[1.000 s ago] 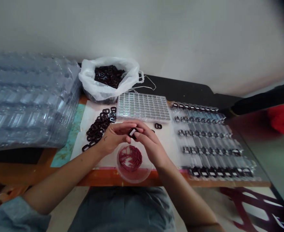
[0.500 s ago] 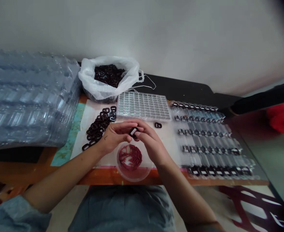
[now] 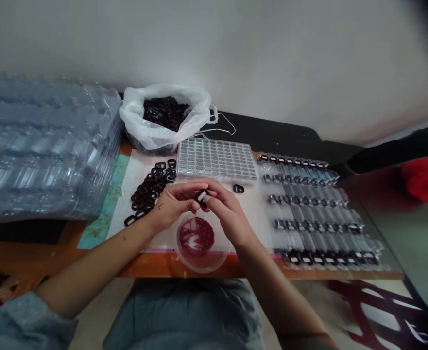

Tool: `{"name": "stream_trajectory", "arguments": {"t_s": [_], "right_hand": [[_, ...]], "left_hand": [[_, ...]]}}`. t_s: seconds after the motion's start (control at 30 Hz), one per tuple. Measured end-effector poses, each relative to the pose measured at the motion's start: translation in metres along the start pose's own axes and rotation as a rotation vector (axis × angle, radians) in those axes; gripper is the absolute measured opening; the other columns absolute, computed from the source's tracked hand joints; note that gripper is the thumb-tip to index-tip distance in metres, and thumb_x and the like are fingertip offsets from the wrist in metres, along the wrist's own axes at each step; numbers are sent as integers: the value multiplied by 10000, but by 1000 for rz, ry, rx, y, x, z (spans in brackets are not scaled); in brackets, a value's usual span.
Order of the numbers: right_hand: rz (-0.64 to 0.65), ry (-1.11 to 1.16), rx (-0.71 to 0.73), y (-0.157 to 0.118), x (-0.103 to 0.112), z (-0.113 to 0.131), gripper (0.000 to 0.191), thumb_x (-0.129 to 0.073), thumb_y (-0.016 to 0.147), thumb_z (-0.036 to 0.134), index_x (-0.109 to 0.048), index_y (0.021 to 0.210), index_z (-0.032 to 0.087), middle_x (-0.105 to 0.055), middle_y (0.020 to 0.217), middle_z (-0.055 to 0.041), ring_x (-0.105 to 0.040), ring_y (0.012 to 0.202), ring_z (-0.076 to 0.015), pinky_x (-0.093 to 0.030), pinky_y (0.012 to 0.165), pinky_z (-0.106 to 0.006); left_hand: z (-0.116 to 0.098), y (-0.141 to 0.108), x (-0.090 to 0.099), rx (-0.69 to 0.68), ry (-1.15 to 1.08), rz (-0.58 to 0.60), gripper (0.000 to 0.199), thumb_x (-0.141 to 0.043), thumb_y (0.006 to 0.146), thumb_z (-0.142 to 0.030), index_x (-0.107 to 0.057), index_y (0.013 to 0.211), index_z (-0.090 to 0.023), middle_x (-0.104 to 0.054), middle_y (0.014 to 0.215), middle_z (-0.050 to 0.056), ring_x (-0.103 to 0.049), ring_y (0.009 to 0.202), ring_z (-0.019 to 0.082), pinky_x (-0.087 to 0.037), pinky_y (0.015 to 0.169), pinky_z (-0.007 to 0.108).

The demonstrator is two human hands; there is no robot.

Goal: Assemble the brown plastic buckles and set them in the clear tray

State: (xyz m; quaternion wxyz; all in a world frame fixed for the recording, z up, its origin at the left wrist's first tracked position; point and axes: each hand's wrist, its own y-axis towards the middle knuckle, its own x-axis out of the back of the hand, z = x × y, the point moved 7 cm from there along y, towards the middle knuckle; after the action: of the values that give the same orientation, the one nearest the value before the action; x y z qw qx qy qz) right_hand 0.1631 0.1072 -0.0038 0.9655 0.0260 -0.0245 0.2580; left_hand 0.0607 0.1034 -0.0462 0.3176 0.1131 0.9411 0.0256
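Observation:
A small black frame piece (image 3: 202, 197) with a pale centre is pinched between both hands above a round clear tub (image 3: 215, 262) of dark red sticks (image 3: 198, 236). My left hand (image 3: 175, 205) grips it from the left, fingers closed round it. My right hand (image 3: 224, 206) holds its right side, thumb on its face. Left of the hands is a pile of black pieces (image 3: 148, 189) on white paper. Two more black pieces (image 3: 238, 188) rest right of the fingertips. Behind the hands stands a clear compartment tray (image 3: 217, 160) with small pale items.
A white plastic bag (image 3: 155, 138) of black pieces stands at the back. Stacked clear plastic trays (image 3: 42, 150) fill the left. Clear moulded trays holding rows of black pieces (image 3: 317, 257) cover the right side. A dark red stool (image 3: 385, 311) is at lower right.
Both hands stay in nearly the same place, still holding the black piece. The view has shifted very slightly.

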Motion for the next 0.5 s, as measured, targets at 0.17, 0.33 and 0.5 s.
{"name": "stream_trajectory", "arguments": {"t_s": [0.17, 0.33, 0.5], "right_hand": [[8, -28, 12, -1, 0, 4, 348, -490, 813, 217, -673, 1110, 215, -663, 955, -11, -566, 735, -139, -457, 721, -307], [8, -43, 14, 0, 1, 4, 361, -490, 808, 219, -669, 1121, 214, -655, 951, -18, -556, 737, -141, -459, 718, -306], [6, -43, 12, 0, 1, 2, 337, -492, 832, 236, -667, 1119, 211, -653, 963, -25, -547, 737, -142, -462, 715, -305]], "left_hand": [[1, 0, 0, 6, 3, -4, 388, -933, 602, -331, -809, 967, -295, -771, 886, 60, -673, 665, 152, -496, 535, 215], [1, -1, 0, -18, -12, 37, 367, -912, 650, -302, -800, 999, -318, -777, 901, 55, -680, 694, 139, -497, 554, 190], [-1, -1, -2, -34, -7, 65, 352, -887, 694, -278, -792, 1028, -334, -778, 937, 48, -681, 695, 126, -502, 568, 180]]}}
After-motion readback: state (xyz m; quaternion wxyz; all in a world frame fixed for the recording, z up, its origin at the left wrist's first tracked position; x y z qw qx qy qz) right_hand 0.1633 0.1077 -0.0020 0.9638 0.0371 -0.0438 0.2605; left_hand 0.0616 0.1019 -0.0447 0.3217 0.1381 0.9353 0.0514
